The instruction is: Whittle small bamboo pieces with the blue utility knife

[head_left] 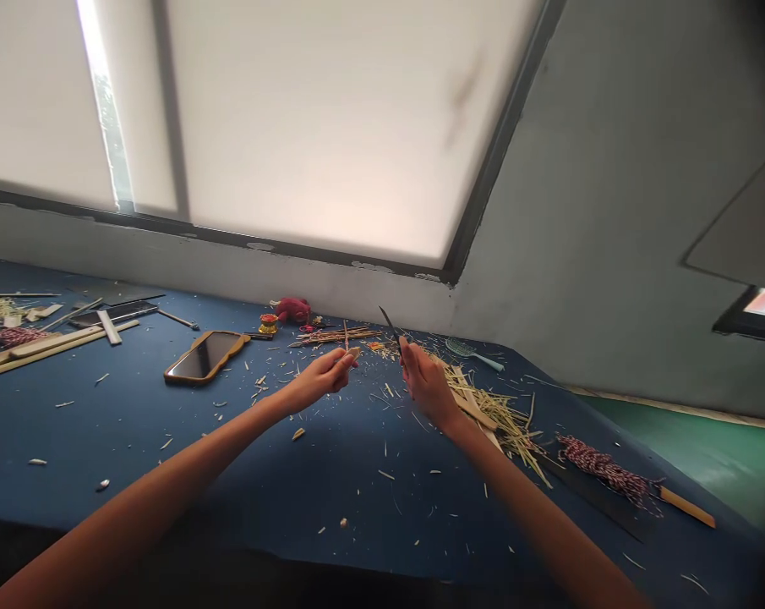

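My left hand [326, 375] is closed, with a small pale piece of bamboo [355, 351] pinched at its fingertips. A thin upright sliver shows just above those fingers; whether it is held too I cannot tell. In my right hand [428, 385] is a knife [390, 323], its narrow dark blade pointing up and to the left, its handle hidden in my fist. The blade stands apart from the bamboo piece. Behind both hands lies a bunch of thin brown sticks [337, 336], and a pile of pale bamboo strips [502, 414] spreads beside my right wrist.
A phone [208, 357] in a yellow case lies to the left on the blue table [230, 465]. Bamboo slats [58, 347] lie further left. A teal hairbrush [477, 355], a red-and-white cord bundle [610, 472] and a long dark blade [601, 499] lie right. Shavings are scattered about.
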`<state>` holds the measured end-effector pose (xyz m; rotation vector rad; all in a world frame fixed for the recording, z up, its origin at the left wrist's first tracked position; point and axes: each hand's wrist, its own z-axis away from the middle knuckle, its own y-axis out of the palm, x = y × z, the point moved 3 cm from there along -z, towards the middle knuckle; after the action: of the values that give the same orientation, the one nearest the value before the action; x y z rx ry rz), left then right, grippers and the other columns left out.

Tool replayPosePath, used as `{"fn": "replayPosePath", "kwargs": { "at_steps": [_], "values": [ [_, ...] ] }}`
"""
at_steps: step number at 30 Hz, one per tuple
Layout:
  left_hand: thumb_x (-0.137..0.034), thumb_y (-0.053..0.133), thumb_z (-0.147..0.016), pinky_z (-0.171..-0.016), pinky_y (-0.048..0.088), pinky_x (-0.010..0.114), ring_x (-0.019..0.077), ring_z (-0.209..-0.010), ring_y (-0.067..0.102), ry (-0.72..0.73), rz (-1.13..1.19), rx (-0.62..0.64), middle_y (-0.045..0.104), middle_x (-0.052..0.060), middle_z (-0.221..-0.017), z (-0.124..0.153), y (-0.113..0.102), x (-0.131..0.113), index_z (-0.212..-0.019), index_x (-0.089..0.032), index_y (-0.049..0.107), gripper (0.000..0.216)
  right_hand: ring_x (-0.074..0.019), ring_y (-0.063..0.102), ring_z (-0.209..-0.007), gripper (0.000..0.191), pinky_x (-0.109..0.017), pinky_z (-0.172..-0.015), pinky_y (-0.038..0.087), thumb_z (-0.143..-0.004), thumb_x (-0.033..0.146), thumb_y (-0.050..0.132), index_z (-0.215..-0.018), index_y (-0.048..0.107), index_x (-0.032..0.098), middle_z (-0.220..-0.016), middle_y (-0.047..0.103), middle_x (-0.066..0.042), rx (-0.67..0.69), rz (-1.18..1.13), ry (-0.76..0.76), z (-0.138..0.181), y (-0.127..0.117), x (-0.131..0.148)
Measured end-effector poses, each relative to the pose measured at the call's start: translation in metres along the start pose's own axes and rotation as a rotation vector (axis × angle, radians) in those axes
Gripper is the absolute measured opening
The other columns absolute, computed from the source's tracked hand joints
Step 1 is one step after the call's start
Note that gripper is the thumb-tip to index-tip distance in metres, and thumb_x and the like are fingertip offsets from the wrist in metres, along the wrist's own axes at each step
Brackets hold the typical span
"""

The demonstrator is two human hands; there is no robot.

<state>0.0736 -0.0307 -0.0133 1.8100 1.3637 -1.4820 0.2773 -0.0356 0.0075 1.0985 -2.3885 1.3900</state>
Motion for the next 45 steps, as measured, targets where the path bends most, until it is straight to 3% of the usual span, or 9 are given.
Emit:
{"fn": "replayPosePath", "kwargs": {
  "at_steps": [7,12,17,21,25,29,33,40,45],
  "values": [
    [-0.052,0.038,-0.091,-0.049,0.037,0.018,0.0097,-0.065,0.053,0.003,-0.026,0.007,0.052,0.001,-0.077,0.006,-0.001,0.013,-0.093,-0.015,0.051,0.039,-0.0134,0.047,-0.047,0.04,-0.023,-0.05,0.028,-0.096,0.051,0.023,-0.081,0.046,0.023,-0.056,0.048,0.004,0.03,0.104,-0.065,0.017,0.025,-0.022],
    [-0.042,0.036,-0.095,-0.065,0.045,0.024,0.0123,-0.075,0.052,0.107,-0.233,-0.066,0.053,0.004,-0.085,0.009,-0.001,0.001,-0.104,-0.015,0.059,0.036,-0.0141,0.051,-0.053,0.044,-0.023,-0.053,0.028,-0.097,0.05,0.023,-0.08,0.051,0.021,-0.062,0.055,0.0,-0.048,0.26,-0.149,0.02,0.023,-0.017],
    [-0.03,0.038,-0.095,-0.093,0.04,0.031,0.0151,-0.097,0.048,0.215,-0.545,-0.299,0.045,0.008,-0.108,0.01,-0.003,0.003,-0.132,-0.021,0.047,0.038,-0.0166,0.053,-0.049,0.05,-0.024,-0.049,0.028,-0.094,0.057,0.021,-0.081,0.053,0.021,-0.056,0.056,-0.001,-0.077,0.242,0.01,0.017,0.017,-0.019],
    [-0.024,0.034,-0.095,-0.095,0.039,0.034,0.0171,-0.101,0.045,0.14,-0.687,-0.386,0.043,0.01,-0.11,0.008,-0.007,0.022,-0.138,-0.019,0.039,0.043,-0.0186,0.056,-0.05,0.048,-0.025,-0.048,0.036,-0.093,0.057,0.025,-0.106,0.051,0.019,-0.058,0.059,-0.001,0.004,0.074,0.125,0.018,0.023,-0.023],
    [-0.025,0.035,-0.094,-0.084,0.044,0.031,0.0146,-0.086,0.05,0.07,-0.799,-0.301,0.043,0.009,-0.11,0.01,-0.01,0.037,-0.131,-0.018,0.045,0.039,-0.023,0.064,-0.084,0.046,-0.031,-0.068,0.048,-0.095,0.045,0.029,-0.125,0.043,0.014,-0.097,0.066,-0.012,0.034,0.116,0.075,0.023,0.036,-0.02],
    [-0.033,0.041,-0.093,-0.07,0.045,0.028,0.0158,-0.078,0.055,-0.013,-1.035,-0.143,0.05,0.009,-0.11,0.017,-0.006,0.038,-0.116,-0.02,0.059,0.032,-0.0266,0.055,-0.113,0.049,-0.035,-0.086,0.045,-0.094,0.034,0.031,-0.135,0.04,0.008,-0.128,0.051,-0.02,0.092,0.321,-0.001,0.028,0.043,-0.012],
    [-0.038,0.046,-0.091,-0.067,0.044,0.028,0.0228,-0.089,0.058,-0.091,-1.222,-0.017,0.059,0.009,-0.096,0.021,0.003,0.028,-0.095,-0.019,0.068,0.029,-0.0257,0.064,-0.096,0.047,-0.033,-0.075,0.048,-0.094,0.035,0.034,-0.135,0.045,0.014,-0.116,0.062,-0.015,0.206,0.484,-0.014,0.029,0.037,0.0],
    [-0.026,0.047,-0.091,-0.066,0.047,0.027,0.0216,-0.089,0.06,-0.08,-1.277,0.08,0.06,0.01,-0.104,0.027,0.016,0.02,-0.104,-0.017,0.064,0.023,-0.0265,0.068,-0.072,0.046,-0.03,-0.053,0.041,-0.096,0.041,0.031,-0.135,0.046,0.021,-0.082,0.072,-0.009,0.391,0.743,0.003,0.036,0.034,0.023],
    [-0.008,0.037,-0.089,-0.07,0.047,0.029,0.022,-0.09,0.058,-0.033,-1.264,0.148,0.062,0.011,-0.103,0.033,0.024,0.018,-0.104,-0.014,0.064,0.032,-0.0245,0.068,-0.077,0.047,-0.029,-0.052,0.039,-0.097,0.036,0.03,-0.141,0.037,0.019,-0.102,0.069,-0.011,0.42,0.755,-0.055,0.045,0.036,0.028]
  ]
}}
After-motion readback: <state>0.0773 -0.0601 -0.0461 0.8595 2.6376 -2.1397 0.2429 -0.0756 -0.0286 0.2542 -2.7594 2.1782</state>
